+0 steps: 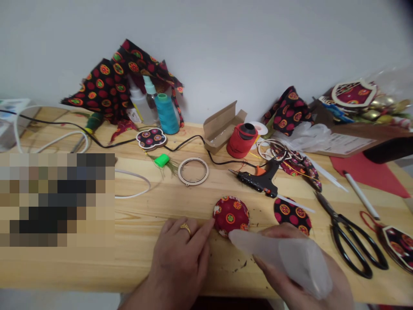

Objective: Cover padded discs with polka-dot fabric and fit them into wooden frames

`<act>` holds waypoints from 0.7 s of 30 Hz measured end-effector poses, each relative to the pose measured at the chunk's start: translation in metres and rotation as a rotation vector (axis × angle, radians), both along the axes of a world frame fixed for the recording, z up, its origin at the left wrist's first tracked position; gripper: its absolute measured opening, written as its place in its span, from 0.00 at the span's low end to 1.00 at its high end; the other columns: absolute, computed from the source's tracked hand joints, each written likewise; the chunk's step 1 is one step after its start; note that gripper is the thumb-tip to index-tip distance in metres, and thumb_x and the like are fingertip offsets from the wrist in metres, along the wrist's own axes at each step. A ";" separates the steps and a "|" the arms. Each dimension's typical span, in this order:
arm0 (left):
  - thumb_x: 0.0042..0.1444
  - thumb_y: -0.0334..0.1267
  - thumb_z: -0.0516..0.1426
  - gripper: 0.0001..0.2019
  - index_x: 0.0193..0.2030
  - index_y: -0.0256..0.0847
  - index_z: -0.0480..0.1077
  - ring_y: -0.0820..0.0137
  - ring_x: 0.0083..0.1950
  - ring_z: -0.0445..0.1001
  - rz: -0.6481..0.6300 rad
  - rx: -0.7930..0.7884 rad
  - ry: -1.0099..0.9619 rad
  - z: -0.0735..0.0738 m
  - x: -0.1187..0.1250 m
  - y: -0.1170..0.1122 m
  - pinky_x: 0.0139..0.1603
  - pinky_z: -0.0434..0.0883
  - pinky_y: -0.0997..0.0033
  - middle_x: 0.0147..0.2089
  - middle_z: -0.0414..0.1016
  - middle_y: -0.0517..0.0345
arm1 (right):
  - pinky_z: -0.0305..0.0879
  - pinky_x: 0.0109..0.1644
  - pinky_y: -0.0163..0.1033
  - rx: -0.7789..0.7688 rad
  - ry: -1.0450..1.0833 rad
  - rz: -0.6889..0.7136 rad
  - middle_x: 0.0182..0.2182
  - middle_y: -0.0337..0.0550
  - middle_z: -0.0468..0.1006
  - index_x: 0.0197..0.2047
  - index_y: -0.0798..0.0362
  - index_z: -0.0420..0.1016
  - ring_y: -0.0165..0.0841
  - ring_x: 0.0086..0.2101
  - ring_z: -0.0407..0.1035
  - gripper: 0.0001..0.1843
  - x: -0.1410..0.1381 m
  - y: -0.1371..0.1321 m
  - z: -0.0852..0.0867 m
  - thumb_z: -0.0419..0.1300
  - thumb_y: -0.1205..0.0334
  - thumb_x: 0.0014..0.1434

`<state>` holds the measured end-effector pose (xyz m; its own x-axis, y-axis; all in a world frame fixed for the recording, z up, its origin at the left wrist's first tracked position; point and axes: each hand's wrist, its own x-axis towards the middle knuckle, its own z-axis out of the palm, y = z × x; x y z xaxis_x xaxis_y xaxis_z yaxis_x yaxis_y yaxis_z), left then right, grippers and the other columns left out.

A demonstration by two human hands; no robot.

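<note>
A round disc covered in red patterned fabric (pixel 230 215) lies on the wooden table (pixel 161 206) near its front edge. My left hand (pixel 180 254), with a gold ring, rests flat on the table, its fingertips touching the disc's left edge. My right hand (pixel 300 275) grips a translucent white squeeze bottle (pixel 284 256), whose tip points at the disc's lower right edge. A second disc in black patterned fabric (pixel 292 214) lies just to the right.
A black glue gun (pixel 258 180) lies behind the discs, its cord running left. Black scissors (pixel 350 234), a white pen (pixel 361 194), a wooden ring (pixel 193 171), red (pixel 240 140) and teal (pixel 166 113) thread spools, patterned cloth (pixel 109 86) and a small open box (pixel 222 125) lie around.
</note>
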<state>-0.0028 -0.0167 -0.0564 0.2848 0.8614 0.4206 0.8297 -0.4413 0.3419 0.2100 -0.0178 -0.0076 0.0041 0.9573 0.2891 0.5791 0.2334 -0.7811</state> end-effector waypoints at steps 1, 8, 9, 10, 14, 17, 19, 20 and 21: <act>0.57 0.25 0.51 0.15 0.49 0.36 0.73 0.63 0.31 0.69 -0.003 -0.006 -0.001 0.000 0.000 0.000 0.34 0.65 0.59 0.31 0.72 0.54 | 0.76 0.31 0.37 -0.001 0.009 -0.009 0.28 0.34 0.78 0.35 0.43 0.74 0.32 0.21 0.71 0.12 0.001 0.000 -0.001 0.68 0.54 0.47; 0.57 0.25 0.51 0.15 0.48 0.36 0.72 0.64 0.31 0.69 -0.012 0.019 -0.022 0.001 -0.001 0.001 0.34 0.65 0.61 0.31 0.72 0.55 | 0.71 0.23 0.32 -0.038 0.122 -0.098 0.28 0.35 0.78 0.37 0.46 0.74 0.30 0.22 0.71 0.11 -0.009 0.010 -0.005 0.67 0.57 0.49; 0.56 0.25 0.51 0.15 0.48 0.36 0.73 0.64 0.31 0.69 -0.014 0.024 -0.023 0.001 -0.001 0.001 0.33 0.65 0.61 0.30 0.72 0.55 | 0.72 0.25 0.33 -0.023 0.120 -0.110 0.29 0.35 0.79 0.37 0.47 0.74 0.31 0.23 0.72 0.11 -0.011 0.013 -0.006 0.68 0.58 0.49; 0.57 0.25 0.50 0.15 0.48 0.36 0.73 0.64 0.31 0.69 -0.017 0.027 -0.024 0.001 -0.001 0.001 0.33 0.64 0.61 0.30 0.72 0.55 | 0.73 0.27 0.34 -0.005 0.113 -0.122 0.30 0.36 0.79 0.37 0.48 0.74 0.32 0.25 0.73 0.12 -0.014 0.017 -0.006 0.68 0.58 0.49; 0.56 0.25 0.51 0.15 0.48 0.35 0.73 0.63 0.31 0.69 -0.015 0.020 -0.021 0.000 -0.001 0.001 0.33 0.65 0.60 0.30 0.72 0.54 | 0.74 0.30 0.35 0.059 0.081 -0.110 0.31 0.37 0.80 0.38 0.49 0.74 0.33 0.27 0.75 0.12 -0.019 0.031 -0.009 0.68 0.60 0.49; 0.56 0.25 0.51 0.16 0.48 0.35 0.73 0.63 0.31 0.69 -0.012 0.016 -0.015 -0.002 -0.001 0.000 0.33 0.64 0.59 0.31 0.72 0.53 | 0.74 0.29 0.34 0.083 0.058 -0.106 0.29 0.37 0.80 0.38 0.50 0.74 0.32 0.26 0.74 0.12 -0.021 0.038 -0.010 0.68 0.61 0.49; 0.56 0.25 0.51 0.16 0.49 0.35 0.73 0.63 0.31 0.69 -0.018 0.008 -0.018 -0.003 -0.001 0.000 0.33 0.64 0.59 0.31 0.72 0.53 | 0.72 0.25 0.33 0.079 0.070 -0.098 0.27 0.37 0.79 0.37 0.51 0.74 0.31 0.22 0.73 0.11 -0.022 0.040 -0.010 0.68 0.61 0.49; 0.56 0.25 0.50 0.16 0.49 0.35 0.73 0.63 0.31 0.69 -0.015 0.008 -0.023 -0.003 -0.001 0.001 0.33 0.64 0.59 0.31 0.73 0.53 | 0.71 0.23 0.32 0.072 0.082 -0.083 0.26 0.36 0.79 0.37 0.51 0.74 0.30 0.21 0.72 0.10 -0.023 0.041 -0.011 0.67 0.62 0.50; 0.56 0.25 0.50 0.16 0.49 0.35 0.73 0.63 0.31 0.69 -0.013 0.011 -0.028 -0.003 -0.001 0.001 0.33 0.64 0.59 0.31 0.73 0.53 | 0.70 0.23 0.32 0.068 0.096 -0.072 0.27 0.36 0.79 0.37 0.51 0.74 0.30 0.21 0.72 0.10 -0.024 0.041 -0.011 0.67 0.62 0.50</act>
